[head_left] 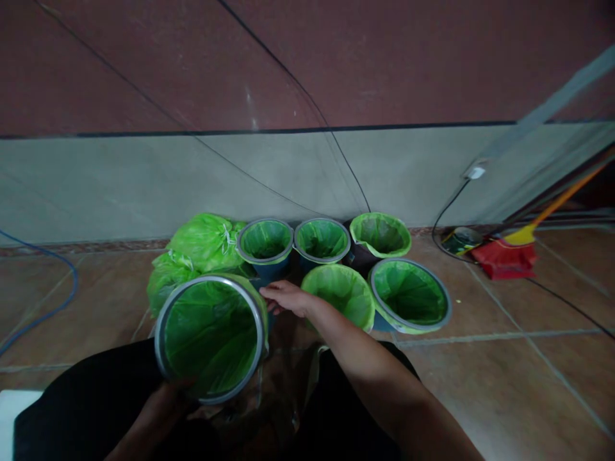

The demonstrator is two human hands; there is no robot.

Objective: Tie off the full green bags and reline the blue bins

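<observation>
Holding a green-lined bin (211, 336) up off the floor, tilted so the mouth is facing the camera. Left hand (166, 400) cupping it from underneath at the near rim, fingers mostly hidden so can't tell how tightly closed. Right hand (288, 298) reaching forward with the arm stretched out, palm down, fingers loosely spread, touching the bin's far rim. Just past that hand, five more lined bins (343, 294) sitting clustered, tied green bags (204, 240) off to its left.
</observation>
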